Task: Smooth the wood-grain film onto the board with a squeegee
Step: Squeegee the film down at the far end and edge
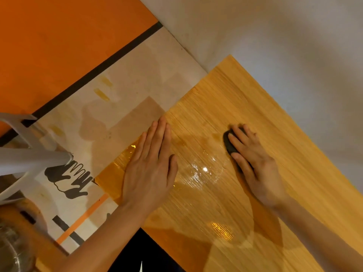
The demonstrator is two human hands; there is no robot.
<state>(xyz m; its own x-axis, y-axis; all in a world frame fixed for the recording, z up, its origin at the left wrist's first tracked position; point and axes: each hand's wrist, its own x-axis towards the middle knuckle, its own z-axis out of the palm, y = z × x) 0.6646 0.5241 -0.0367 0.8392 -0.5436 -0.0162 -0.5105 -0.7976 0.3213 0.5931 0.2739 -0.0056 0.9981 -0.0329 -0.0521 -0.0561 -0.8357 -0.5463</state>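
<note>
Left hand (151,165) flat, fingers straight and together, pressing the wood-grain film (245,118) near its left edge. Right hand (253,160) curled over a dark squeegee (228,143), gripping it against the film, mostly hidden beneath fingers. Board under film not discernible. Glossy wrinkles between both hands. Pale floor (137,75), orange wall (59,36), white stool leg (33,160) at left.

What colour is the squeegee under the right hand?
Dark grey to black, seen in the head view: the squeegee sits under the right hand.

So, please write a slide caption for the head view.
Left hand flattens wood-grain film; right hand presses dark squeegee.
</note>
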